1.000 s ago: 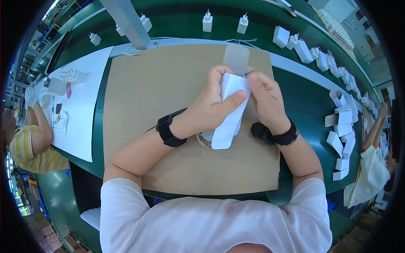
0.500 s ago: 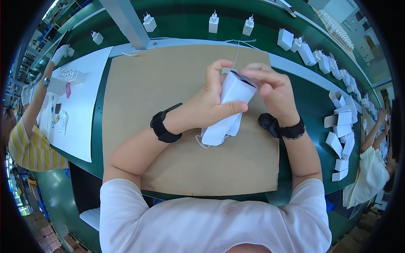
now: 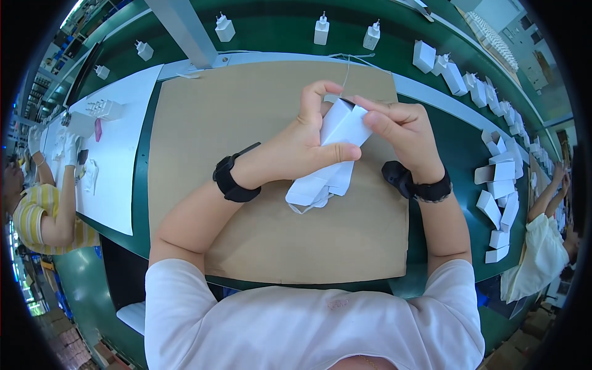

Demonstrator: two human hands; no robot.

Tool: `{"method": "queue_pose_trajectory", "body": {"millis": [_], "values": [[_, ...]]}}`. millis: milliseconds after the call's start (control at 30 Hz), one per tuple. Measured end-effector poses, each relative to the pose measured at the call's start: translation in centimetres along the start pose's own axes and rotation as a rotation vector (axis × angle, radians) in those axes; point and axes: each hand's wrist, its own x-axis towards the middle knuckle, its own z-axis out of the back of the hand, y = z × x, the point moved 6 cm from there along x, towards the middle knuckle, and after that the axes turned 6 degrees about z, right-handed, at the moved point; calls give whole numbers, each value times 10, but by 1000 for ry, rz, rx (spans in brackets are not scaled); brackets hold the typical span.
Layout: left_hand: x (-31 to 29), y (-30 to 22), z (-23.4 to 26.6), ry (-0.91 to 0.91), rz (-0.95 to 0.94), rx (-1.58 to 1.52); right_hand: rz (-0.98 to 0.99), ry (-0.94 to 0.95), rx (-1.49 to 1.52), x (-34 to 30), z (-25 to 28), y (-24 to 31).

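Observation:
My left hand (image 3: 295, 149) is wrapped round a small white cardboard box (image 3: 340, 131), held tilted above the brown cardboard sheet. Its thumb lies across the box's front; its index finger curls behind the upper end. At that upper end, the thumb and fingers of my right hand (image 3: 408, 134) pinch a flap at the right corner. A dark gap shows at the top edge between the flaps. Below my left thumb hang further white card pieces (image 3: 311, 188) with a thin white loop; whether they belong to this box I cannot tell.
White plug adapters (image 3: 321, 29) stand on the green belt beyond the table. White boxes with adapters (image 3: 453, 79) line its right part. Several open white boxes (image 3: 501, 176) lie piled at right. A gloved co-worker (image 3: 52, 216) sits left, by a white sheet (image 3: 117, 185); another person (image 3: 536, 259) is at right.
My right fingers have moved slightly at the box's top, and the dark opening looks narrower. Adapters on the belt have shifted right. The co-worker's glove has drawn back, leaving another adapter on the belt.

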Motion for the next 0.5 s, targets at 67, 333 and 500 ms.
{"method": "queue_pose_trajectory", "body": {"millis": [67, 333, 500], "values": [[0, 0, 2, -2, -39, -27, 213, 46, -27, 0, -8, 8], [-2, 6, 18, -147, 71, 376, 193, -205, -419, 19, 20, 18], [-11, 11, 11, -80, 387, 814, 486, -475, -946, 69, 80, 16]]}}
